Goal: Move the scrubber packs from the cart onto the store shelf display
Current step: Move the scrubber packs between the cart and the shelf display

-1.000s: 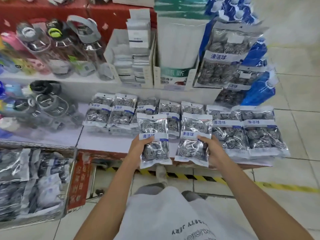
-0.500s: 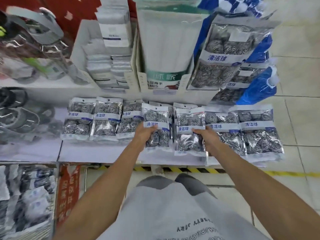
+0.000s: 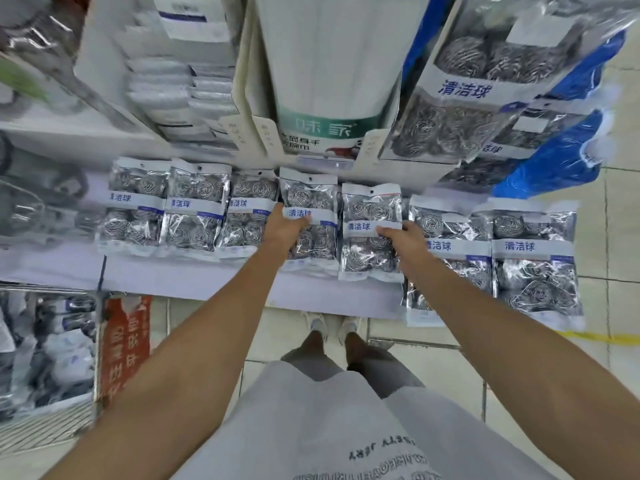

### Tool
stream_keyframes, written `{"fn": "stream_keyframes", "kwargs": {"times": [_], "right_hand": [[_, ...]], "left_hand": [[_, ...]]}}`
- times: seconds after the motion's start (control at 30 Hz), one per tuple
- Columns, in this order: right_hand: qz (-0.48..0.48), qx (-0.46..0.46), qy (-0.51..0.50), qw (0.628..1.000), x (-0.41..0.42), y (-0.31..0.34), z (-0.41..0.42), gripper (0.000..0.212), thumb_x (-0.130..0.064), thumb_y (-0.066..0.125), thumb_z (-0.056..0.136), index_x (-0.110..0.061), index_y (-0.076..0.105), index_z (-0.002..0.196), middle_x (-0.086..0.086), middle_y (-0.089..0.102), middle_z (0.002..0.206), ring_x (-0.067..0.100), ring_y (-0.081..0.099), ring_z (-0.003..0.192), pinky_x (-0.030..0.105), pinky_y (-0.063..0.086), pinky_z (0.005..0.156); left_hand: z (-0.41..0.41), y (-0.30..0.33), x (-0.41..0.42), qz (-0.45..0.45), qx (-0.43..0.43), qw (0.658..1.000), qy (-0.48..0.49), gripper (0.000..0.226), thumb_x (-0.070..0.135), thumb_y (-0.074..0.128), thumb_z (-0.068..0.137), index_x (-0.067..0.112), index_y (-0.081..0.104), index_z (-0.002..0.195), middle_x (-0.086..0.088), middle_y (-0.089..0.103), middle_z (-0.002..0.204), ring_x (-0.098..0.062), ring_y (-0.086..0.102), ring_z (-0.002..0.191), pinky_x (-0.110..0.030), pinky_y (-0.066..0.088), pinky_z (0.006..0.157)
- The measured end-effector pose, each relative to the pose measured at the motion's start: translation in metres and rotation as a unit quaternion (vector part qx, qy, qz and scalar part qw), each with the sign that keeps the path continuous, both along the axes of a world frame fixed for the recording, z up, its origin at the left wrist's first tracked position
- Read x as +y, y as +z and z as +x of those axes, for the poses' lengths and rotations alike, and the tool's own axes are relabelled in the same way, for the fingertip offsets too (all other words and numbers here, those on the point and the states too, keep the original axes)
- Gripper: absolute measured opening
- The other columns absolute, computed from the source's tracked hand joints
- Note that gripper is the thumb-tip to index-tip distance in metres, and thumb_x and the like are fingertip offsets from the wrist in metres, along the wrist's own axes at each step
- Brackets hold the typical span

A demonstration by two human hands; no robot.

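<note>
Scrubber packs (image 3: 309, 216): clear, silver coils, blue-lettered band.

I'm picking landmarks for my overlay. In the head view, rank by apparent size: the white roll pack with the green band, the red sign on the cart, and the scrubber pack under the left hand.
1. White roll pack, largest.
2. Red sign.
3. Scrubber pack, smallest, partly covered by the left hand. The sign sits nearer the camera, so this gap is unsure.

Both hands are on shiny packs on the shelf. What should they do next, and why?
Probably let go and reach back to the cart. The left hand and right hand each hold a scrubber pack already lying in the row on the shelf, and the cart has more packs.
</note>
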State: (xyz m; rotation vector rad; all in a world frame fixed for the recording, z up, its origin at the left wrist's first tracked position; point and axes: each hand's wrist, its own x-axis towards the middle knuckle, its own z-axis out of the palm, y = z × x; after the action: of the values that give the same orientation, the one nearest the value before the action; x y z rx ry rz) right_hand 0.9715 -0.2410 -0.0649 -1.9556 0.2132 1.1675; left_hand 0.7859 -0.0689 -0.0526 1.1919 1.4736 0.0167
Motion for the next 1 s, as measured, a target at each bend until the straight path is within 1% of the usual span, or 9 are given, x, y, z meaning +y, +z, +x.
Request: {"fn": "stream_keyframes", "kwargs": {"times": [0.1, 0.17, 0.23, 0.3, 0.37, 0.5, 0.57, 0.77, 1.0], "right_hand": [[-0.011, -0.024, -0.007, 1.000, 0.009, -0.009, 0.003, 0.069, -0.017, 0.085, 0.083, -0.008, 0.051, 0.142, 0.012, 0.063, 0.132, 0.025, 0.062, 0.110, 0.038, 0.054, 0.087], [-0.017, -0.032, -0.001, 0.999, 0.013, -0.011, 0.003, 0.069, -0.016, 0.084, 0.084, -0.008, 0.050, 0.143, 0.013, 0.062, 0.133, 0.021, 0.062, 0.100, 0.031, 0.054, 0.075], [-0.025, -0.040, 0.017, 0.999, 0.014, -0.013, 0.004, 0.068, -0.016, 0.082, 0.086, -0.007, 0.048, 0.144, 0.014, 0.062, 0.131, 0.016, 0.059, 0.089, 0.025, 0.049, 0.065], [-0.044, -0.064, 0.033, 0.996, 0.012, -0.011, 0.003, 0.073, -0.021, 0.084, 0.085, -0.008, 0.047, 0.146, 0.015, 0.062, 0.132, 0.022, 0.061, 0.097, 0.033, 0.055, 0.077], [-0.062, -0.099, 0.071, 0.991, 0.010, -0.002, 0.004, 0.078, -0.026, 0.084, 0.084, -0.009, 0.044, 0.148, 0.014, 0.063, 0.132, 0.026, 0.061, 0.102, 0.043, 0.057, 0.091], [-0.060, -0.161, 0.188, 0.967, -0.001, 0.017, 0.008, 0.067, -0.024, 0.084, 0.084, -0.009, 0.052, 0.140, 0.008, 0.067, 0.118, 0.023, 0.068, 0.094, 0.040, 0.060, 0.079], [-0.073, -0.209, 0.268, 0.938, -0.011, 0.023, 0.011, 0.062, -0.035, 0.083, 0.082, -0.012, 0.058, 0.134, 0.011, 0.065, 0.121, 0.027, 0.067, 0.103, 0.045, 0.059, 0.091], [-0.016, -0.313, 0.527, 0.790, -0.020, 0.080, -0.015, 0.056, -0.036, 0.059, 0.102, -0.013, 0.043, 0.150, 0.015, 0.042, 0.154, 0.030, 0.055, 0.130, 0.049, 0.037, 0.116], [0.110, -0.359, 0.689, 0.620, 0.003, 0.115, -0.069, 0.053, -0.036, 0.051, 0.106, -0.012, 0.042, 0.153, 0.011, 0.055, 0.139, 0.028, 0.053, 0.128, 0.039, 0.046, 0.103]], "left_hand": [[0.003, -0.004, 0.001, 0.044, 0.039, 0.998, -0.038, 0.086, 0.030, 0.077, 0.092, 0.017, 0.026, 0.160, -0.015, 0.036, 0.162, -0.039, 0.053, 0.135, -0.050, 0.049, 0.109], [0.004, -0.004, -0.001, 0.062, 0.060, 0.994, -0.071, 0.081, 0.031, 0.073, 0.095, 0.015, 0.028, 0.160, -0.017, 0.038, 0.161, -0.033, 0.061, 0.123, -0.038, 0.052, 0.101], [0.005, -0.004, -0.002, 0.079, 0.068, 0.991, -0.090, 0.078, 0.031, 0.072, 0.096, 0.015, 0.029, 0.160, -0.017, 0.038, 0.161, -0.034, 0.057, 0.129, -0.044, 0.047, 0.108], [0.007, -0.002, -0.004, 0.080, 0.061, 0.990, -0.096, 0.079, 0.030, 0.071, 0.096, 0.016, 0.027, 0.161, -0.016, 0.036, 0.163, -0.037, 0.048, 0.140, -0.049, 0.040, 0.116], [0.007, 0.000, -0.004, 0.079, 0.059, 0.990, -0.098, 0.081, 0.029, 0.071, 0.097, 0.017, 0.024, 0.162, -0.015, 0.035, 0.163, -0.030, 0.060, 0.125, -0.047, 0.044, 0.112], [0.004, 0.012, -0.011, 0.119, 0.057, 0.984, -0.122, 0.082, 0.028, 0.072, 0.096, 0.018, 0.024, 0.161, -0.010, 0.060, 0.136, -0.026, 0.071, 0.092, -0.046, 0.060, 0.089], [0.000, 0.016, -0.017, 0.155, 0.075, 0.976, -0.134, 0.078, 0.024, 0.071, 0.097, 0.015, 0.026, 0.160, -0.006, 0.065, 0.119, -0.016, 0.067, 0.078, -0.040, 0.060, 0.082], [-0.035, 0.053, -0.052, 0.256, 0.114, 0.950, -0.137, 0.038, 0.027, 0.054, 0.102, 0.011, 0.052, 0.136, -0.015, 0.063, 0.121, -0.032, 0.065, 0.106, -0.047, 0.057, 0.088], [-0.108, 0.097, -0.124, 0.323, 0.211, 0.919, -0.080, 0.054, 0.036, 0.048, 0.107, 0.003, 0.044, 0.150, -0.021, 0.058, 0.137, -0.039, 0.055, 0.124, -0.047, 0.049, 0.100]]}}
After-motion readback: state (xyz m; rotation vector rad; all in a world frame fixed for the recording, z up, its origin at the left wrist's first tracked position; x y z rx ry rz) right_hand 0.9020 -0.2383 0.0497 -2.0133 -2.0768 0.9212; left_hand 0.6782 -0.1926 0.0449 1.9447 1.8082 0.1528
